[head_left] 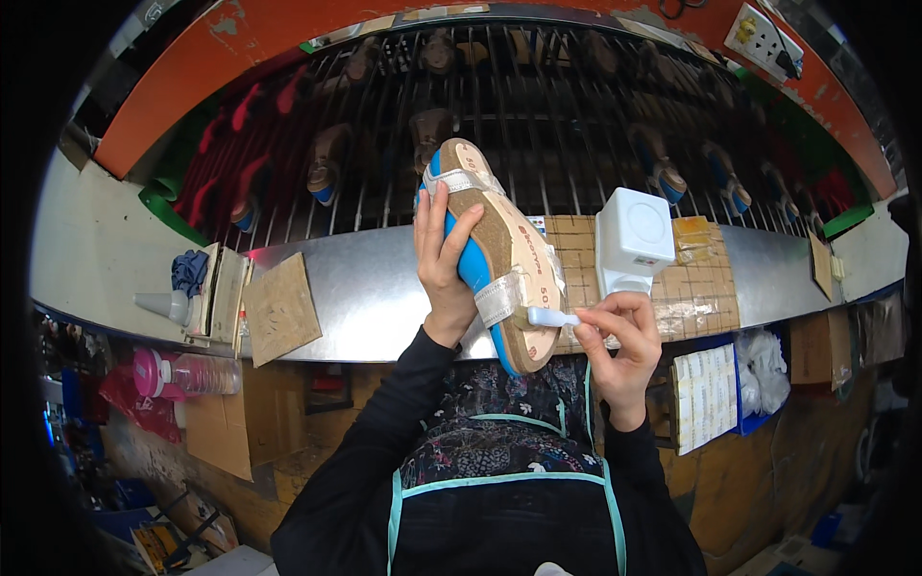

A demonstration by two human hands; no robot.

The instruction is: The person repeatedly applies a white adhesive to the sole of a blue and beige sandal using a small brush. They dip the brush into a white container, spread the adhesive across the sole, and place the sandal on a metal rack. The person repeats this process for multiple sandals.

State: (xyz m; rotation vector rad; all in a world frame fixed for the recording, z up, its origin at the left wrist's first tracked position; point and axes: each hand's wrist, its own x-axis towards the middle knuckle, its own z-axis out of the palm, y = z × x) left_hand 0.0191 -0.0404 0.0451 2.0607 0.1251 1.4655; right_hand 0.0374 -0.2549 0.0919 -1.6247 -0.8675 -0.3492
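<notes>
My left hand [448,264] holds a blue shoe last [468,271] from its left side, fingers along the upper part and thumb over the sole. The last is tilted, its underside facing up, with a cork-edged tan insole [509,240] on it. Light straps [501,296] wrap over the insole's edges. Between the thumb and fingers of my right hand [622,350] is pinched a small brush with a white handle [552,318]. Its bristles touch the lower strap's end or the insole edge beside it. Just beyond my right hand stands a white square-topped container [634,235].
A metal ledge [355,278] runs before a rack of dark bars [538,125] carrying several more lasts [327,168]. Under the container lies a taped cardboard sheet [706,288]. At left are a loose board [282,307] and a pink-capped bottle [187,372]; a blue bin [744,422] hangs at right.
</notes>
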